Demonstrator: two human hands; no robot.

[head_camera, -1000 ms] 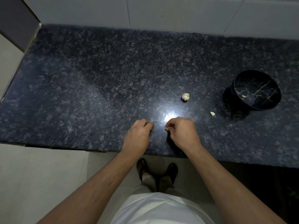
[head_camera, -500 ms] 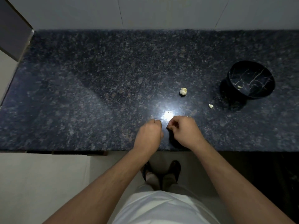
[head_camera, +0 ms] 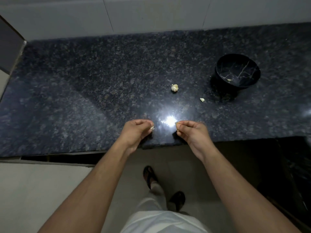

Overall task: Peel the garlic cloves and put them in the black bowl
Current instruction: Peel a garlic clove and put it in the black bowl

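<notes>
Two hands work apart over the desk's [head_camera: 84, 98] near edge. The left hand [head_camera: 137, 132] pinches one pale garlic clove [head_camera: 152, 127] in curled fingers; the right hand [head_camera: 191, 132] pinches one small scrap, too small to identify. One garlic head [head_camera: 174, 87] and one loose piece [head_camera: 202, 99] lie on the desk. The one black bowl [head_camera: 252, 81] holds one clove [head_camera: 229, 80].

A single wide-angle view looks from the person's head, forward and steeply down. It faces the counter [head_camera: 84, 91] and the tiled wall [head_camera: 151, 12] behind it. Both forearms reach up from the bottom edge, close to the lens; the floor [head_camera: 33, 190] shows below the counter's near edge.
</notes>
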